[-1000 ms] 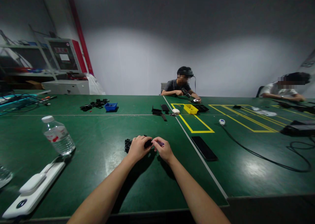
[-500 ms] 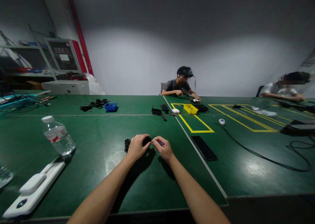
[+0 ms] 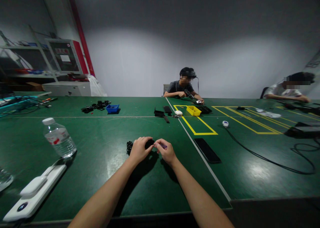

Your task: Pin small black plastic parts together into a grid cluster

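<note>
My left hand (image 3: pixel 139 150) is wrapped round a black part (image 3: pixel 129 147) made of small blocky pieces; one end sticks out left of the hand and another shows between the thumb and fingers. Close on its right, my right hand (image 3: pixel 166 151) is closed in a pinch, its fingertips at the right end of the black part. A slim purple, shiny tool (image 3: pixel 164 147), perhaps a small screwdriver, shows among the right hand's fingers; its tip is too small to make out. Both hands are just above the green table (image 3: pixel 95 178).
A dark phone (image 3: pixel 207 150) lies right of my hands. At left are a water bottle (image 3: pixel 59 138) and a white device (image 3: pixel 35 193). Farther back are a blue bin (image 3: pixel 112 109), a yellow bin (image 3: pixel 193 110) and black parts (image 3: pixel 96 106). Two people (image 3: pixel 183 84) sit across the table.
Almost nothing differs. My right fingertips have shifted very slightly left toward the black part, and both hands keep their grips.
</note>
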Motion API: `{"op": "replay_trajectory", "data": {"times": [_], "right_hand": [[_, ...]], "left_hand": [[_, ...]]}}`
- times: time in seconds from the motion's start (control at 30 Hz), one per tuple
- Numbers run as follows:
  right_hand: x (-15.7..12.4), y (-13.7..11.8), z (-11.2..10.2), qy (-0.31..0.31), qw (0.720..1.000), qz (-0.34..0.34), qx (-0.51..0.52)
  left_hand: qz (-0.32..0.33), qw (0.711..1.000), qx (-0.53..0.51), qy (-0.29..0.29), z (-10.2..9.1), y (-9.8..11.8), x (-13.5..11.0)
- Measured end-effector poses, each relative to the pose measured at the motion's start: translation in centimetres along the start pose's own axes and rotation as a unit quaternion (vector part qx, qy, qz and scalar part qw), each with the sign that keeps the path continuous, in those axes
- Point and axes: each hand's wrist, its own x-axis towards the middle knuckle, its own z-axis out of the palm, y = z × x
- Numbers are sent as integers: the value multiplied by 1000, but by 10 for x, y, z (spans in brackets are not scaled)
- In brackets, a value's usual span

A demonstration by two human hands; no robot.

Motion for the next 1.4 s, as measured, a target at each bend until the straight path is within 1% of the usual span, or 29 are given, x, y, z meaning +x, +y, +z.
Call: {"op": "replay_trajectory", "data": {"times": [0.23,0.6,0.77,0.83,0.9,1.03,1.17,1.3,1.4], "right_hand": [[0,-1,0,-8,1000,2,2],[0,5,1,-16,1000,5,-19],[-1,-2,0,-23,999,-7,-26],[-1,-3,0,-25,1000,-9,-10],[-1,-4,0,-21,999,2,25],[0,-4,-2,14,990,62,130],[3,-5,-6,77,970,97,210],[8,0,-9,145,953,107,245],[10,5,-10,174,945,123,247]], "left_hand": [[5,1000,15,-5,2,0,-1],[17,996,83,-31,-2,3,-2],[3,996,85,-26,-7,0,0],[-3,997,81,-18,-8,-2,1],[-7,997,74,-3,-9,-4,2],[-10,997,69,23,-9,-8,4],[-6,997,70,25,-11,-9,4],[23,998,59,-5,-13,-3,4],[60,997,37,-42,-12,3,3]]}}
